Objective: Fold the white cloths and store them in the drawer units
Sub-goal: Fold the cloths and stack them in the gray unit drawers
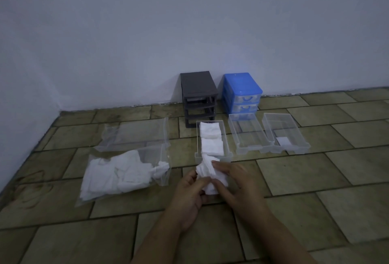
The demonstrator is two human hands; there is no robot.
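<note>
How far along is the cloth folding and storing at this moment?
Early to midway. Done: two folded cloths lie in the clear drawer pulled out on the floor. In hand: the left hand and right hand hold another white cloth. Left: a plastic bag of cloths, two more drawers out, and the grey unit with empty slots.

Two drawer units (199,95) (242,93) stand side by side against the wall (189,21). Before them on the floor (315,200) three drawers (228,154) (237,145) (303,147) lie in a row; the left one holds two folded cloths (210,130) (212,146). Two bags (134,135) (124,176) lie further left, one behind the other.
</note>
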